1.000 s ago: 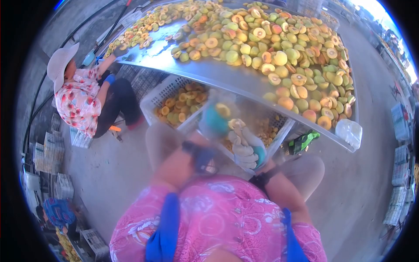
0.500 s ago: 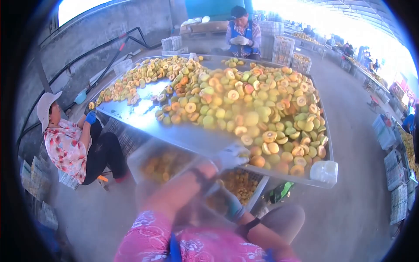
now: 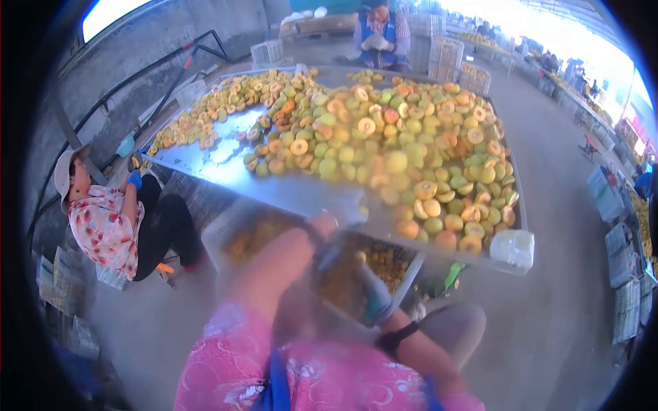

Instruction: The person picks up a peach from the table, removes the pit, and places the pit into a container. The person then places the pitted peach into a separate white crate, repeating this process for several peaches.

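Note:
My left hand [image 3: 348, 207], in a pale glove, reaches over the near edge of the metal table [image 3: 301, 203]. Its fingers are smeared by motion, beside a large heap of cut, yellow-green stone fruit [image 3: 411, 151], many halves showing their brown centres. Lower down, my right hand [image 3: 375, 296], also gloved, is over a crate of fruit pieces [image 3: 387, 264] below the table edge. A small yellowish piece [image 3: 361, 257] shows by its blurred fingertips; whether it is held I cannot tell.
One person [image 3: 103, 212] sits at the table's left end, another [image 3: 382, 38] at its far side. A clear plastic-wrapped corner [image 3: 513, 250] juts out at the table's near right. Stacked crates [image 3: 620, 260] stand at far right; a second bin [image 3: 233, 236] sits under the table.
My left hand has moved left and back from the fruit at the table's near edge. My right hand stays low over the crate. The view has tilted down slightly.

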Demonstrator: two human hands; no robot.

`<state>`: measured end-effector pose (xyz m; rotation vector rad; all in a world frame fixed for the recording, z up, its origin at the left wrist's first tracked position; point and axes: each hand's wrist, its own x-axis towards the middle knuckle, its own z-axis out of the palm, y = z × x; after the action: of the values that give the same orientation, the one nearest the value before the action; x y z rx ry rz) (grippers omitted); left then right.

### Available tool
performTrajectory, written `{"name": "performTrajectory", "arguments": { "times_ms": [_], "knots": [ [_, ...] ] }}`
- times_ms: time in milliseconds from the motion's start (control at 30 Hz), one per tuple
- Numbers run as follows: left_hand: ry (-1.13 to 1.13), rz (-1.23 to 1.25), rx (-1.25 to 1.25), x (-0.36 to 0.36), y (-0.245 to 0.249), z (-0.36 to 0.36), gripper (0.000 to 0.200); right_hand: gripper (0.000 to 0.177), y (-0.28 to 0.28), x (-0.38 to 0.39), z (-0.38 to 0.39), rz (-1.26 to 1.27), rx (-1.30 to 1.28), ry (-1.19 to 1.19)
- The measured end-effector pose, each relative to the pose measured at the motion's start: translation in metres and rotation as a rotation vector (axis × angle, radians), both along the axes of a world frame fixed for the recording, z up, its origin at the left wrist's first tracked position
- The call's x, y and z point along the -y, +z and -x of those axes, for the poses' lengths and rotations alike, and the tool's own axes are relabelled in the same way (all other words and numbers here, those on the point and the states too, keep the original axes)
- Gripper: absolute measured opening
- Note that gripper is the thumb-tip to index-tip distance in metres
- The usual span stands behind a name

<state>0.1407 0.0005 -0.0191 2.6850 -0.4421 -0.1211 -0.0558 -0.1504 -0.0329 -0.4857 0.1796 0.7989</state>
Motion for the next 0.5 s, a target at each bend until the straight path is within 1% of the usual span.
{"name": "performTrajectory", "arguments": {
  "times_ms": [33,67,100,133,167,200,233,300,333,367,400,433,467,500],
  "knots": [
    [0.049,0.182,-0.102,-0.004,0.013,0.010,0.056,0.037,0.027,-0.003,-0.001,0.148,0.030,-0.085],
    [0.060,0.443,-0.203,-0.009,0.020,0.016,0.052,0.038,0.011,0.014,-0.008,-0.048,0.103,0.097],
    [0.080,0.708,-0.300,-0.013,0.020,0.026,0.047,0.037,0.010,0.015,-0.007,-0.169,0.079,0.089],
    [0.092,0.703,-0.318,-0.016,0.016,0.037,0.047,0.036,0.011,0.013,-0.009,-0.290,0.068,0.080],
    [0.044,1.143,-0.421,-0.019,0.013,0.045,0.046,0.036,0.016,0.012,-0.012,-0.296,0.053,0.083],
    [-0.003,1.587,-0.513,-0.022,0.010,0.055,0.044,0.037,0.025,0.012,-0.011,-0.182,0.089,0.033],
    [0.012,1.587,-0.516,-0.022,0.010,0.068,0.044,0.037,0.031,0.011,-0.012,-0.067,0.129,-0.015],
    [-0.015,1.533,-0.505,-0.020,0.010,0.094,0.046,0.039,0.032,0.009,-0.013,-0.114,0.124,0.012],
    [0.036,1.868,-0.657,-0.018,0.002,0.097,0.045,0.039,0.032,0.008,-0.015,-0.155,0.158,0.081],
    [0.043,1.870,-0.661,-0.019,-0.006,0.101,0.045,0.040,0.033,0.007,-0.016,-0.195,0.195,0.148],
    [0.054,1.817,-0.572,-0.020,-0.013,0.106,0.044,0.040,0.024,0.003,-0.019,-0.195,0.154,0.171],
    [0.063,1.761,-0.482,-0.017,-0.009,0.115,0.043,0.040,0.022,0.000,-0.018,-0.192,0.148,0.174],
    [0.089,1.561,-0.294,-0.008,0.005,0.128,0.042,0.040,0.021,-0.005,-0.017,0.002,0.171,0.096],
    [0.096,1.565,-0.291,-0.007,0.003,0.130,0.042,0.041,0.021,-0.008,-0.016,0.196,0.196,0.019]
  ]
}}
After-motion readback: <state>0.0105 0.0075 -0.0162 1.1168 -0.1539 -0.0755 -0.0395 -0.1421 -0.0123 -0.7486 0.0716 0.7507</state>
